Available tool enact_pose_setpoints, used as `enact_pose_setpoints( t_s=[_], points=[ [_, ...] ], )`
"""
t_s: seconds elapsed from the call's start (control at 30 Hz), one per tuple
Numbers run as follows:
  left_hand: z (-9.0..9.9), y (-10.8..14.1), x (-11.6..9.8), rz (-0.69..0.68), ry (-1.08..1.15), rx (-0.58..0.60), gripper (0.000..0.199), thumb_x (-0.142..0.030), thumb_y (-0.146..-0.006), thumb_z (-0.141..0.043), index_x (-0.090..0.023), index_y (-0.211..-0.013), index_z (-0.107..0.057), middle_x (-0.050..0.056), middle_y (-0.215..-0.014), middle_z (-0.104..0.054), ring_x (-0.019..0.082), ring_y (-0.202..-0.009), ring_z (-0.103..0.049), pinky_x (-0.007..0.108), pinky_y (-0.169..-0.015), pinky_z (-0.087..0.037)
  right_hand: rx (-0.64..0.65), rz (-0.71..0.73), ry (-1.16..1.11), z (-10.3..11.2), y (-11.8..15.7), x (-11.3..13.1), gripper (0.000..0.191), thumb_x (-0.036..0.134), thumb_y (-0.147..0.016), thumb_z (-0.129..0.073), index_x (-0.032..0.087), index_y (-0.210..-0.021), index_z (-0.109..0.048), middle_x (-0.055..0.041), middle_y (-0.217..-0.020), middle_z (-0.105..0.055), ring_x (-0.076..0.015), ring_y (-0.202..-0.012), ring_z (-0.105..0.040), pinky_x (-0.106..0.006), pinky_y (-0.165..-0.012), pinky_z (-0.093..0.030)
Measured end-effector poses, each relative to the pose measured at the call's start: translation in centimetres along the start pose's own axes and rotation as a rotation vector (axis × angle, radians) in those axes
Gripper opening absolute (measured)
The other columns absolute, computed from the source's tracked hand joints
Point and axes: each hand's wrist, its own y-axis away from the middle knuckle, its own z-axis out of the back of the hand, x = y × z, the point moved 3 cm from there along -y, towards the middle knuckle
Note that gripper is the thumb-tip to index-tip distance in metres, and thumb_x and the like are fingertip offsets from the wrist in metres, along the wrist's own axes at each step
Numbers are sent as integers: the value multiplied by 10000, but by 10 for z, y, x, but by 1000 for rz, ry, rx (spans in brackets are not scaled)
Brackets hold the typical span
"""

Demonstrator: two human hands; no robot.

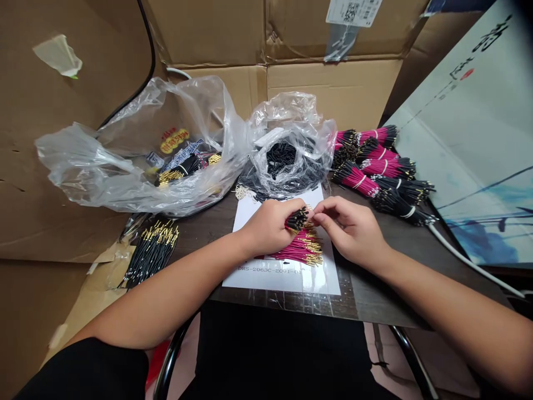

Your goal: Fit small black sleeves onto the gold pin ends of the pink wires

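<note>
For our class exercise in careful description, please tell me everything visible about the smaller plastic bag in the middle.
The bag is clear, thin-looking, crumpled plastic. Its mouth is open amid rumpled film, showing many short black pieces. It sits on the dark table, behind the white sheet, between the larger plastic bag and the pink-and-black bundles. Its left side meets the larger bag; neither the left hand nor the right hand touches it.
</note>
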Motion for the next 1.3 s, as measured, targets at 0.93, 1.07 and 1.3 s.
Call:
enact_pose_setpoints(
  t_s=[0.93, 1.07, 1.3],
  points=[
    [-2, -1, -13, -29, 175, 4, 204, -278, -925, -459, -163, -772, -529, -13, -710, -555, 89, -648, -493, 210, -646, -392, -256, 228, 166, 15, -1, 26, 124, 123, -827, -629, 213, -912, -639, -13, -824, -676, -143, -751, -630, -297, -692, -519],
    [0, 0, -12, -57, 95, -13, 120, -194, -866, -480, -166, -756, -520, -6, -732, -599, 95, -666, -535, 212, -660, -398, -251, 409, 184, 20, 5, 41, 206, 93, -792, -652, 203, -963, -623, -30, -834, -677, -155, -763, -641, -308, -700, -534],
    [-1, 1, -12, -45, 39, 11, 110, -235, -840, -499, -167, -756, -519, 1, -734, -624, 115, -690, -578, 208, -627, -397, -126, 556, 267, 9, 13, 53, 256, 89, -811, -624, 225, -1028, -620, -48, -873, -702, -161, -817, -665, -311, -717, -559]
  ],
)
